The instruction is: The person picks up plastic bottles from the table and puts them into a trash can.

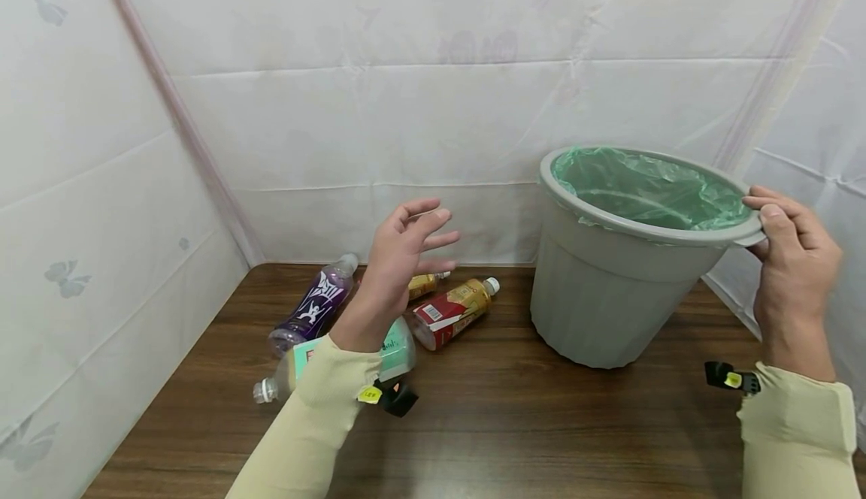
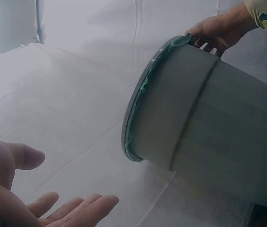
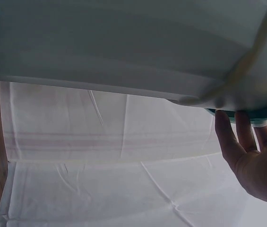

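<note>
A grey trash bin [image 1: 622, 281] stands on the right side of the table, lined with a green plastic bag [image 1: 649, 183]. My right hand [image 1: 798, 273] grips the bin's rim at its right edge, thumb on top; the right wrist view shows fingers [image 3: 244, 130] under the rim. My left hand [image 1: 399, 258] is raised in the air left of the bin, fingers spread and holding nothing. Beneath and around it lie plastic bottles: one with a purple label [image 1: 314, 303], one with a green label [image 1: 399, 352] partly behind the forearm, one with a red and gold label [image 1: 453, 313], and a gold-labelled one [image 1: 422, 285] partly hidden.
The brown wooden table [image 1: 487, 424] meets white patterned sheets [image 1: 406, 131] at the back and both sides. The bin stands close to the back and right sheets.
</note>
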Motion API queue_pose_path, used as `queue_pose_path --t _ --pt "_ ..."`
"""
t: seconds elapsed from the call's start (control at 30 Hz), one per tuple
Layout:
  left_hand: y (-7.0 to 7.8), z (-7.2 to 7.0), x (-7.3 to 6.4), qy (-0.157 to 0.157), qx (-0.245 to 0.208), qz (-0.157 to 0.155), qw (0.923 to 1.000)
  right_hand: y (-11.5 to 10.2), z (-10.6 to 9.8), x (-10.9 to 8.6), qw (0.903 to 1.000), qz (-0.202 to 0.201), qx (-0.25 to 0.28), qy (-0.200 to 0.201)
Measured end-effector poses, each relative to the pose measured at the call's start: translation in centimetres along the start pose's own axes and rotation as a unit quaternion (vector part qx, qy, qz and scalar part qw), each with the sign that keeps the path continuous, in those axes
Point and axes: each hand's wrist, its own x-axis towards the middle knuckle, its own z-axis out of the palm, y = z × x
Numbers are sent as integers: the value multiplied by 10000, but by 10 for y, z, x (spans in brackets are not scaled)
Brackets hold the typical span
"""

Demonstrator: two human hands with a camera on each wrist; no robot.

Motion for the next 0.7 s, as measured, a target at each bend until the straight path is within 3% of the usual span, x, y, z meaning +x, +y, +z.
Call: queue_pose_path --t 0.7 --pt "-9 -35 -9 366 104 -81 9992 -2 2 -3 9999 -62 -131 -73"
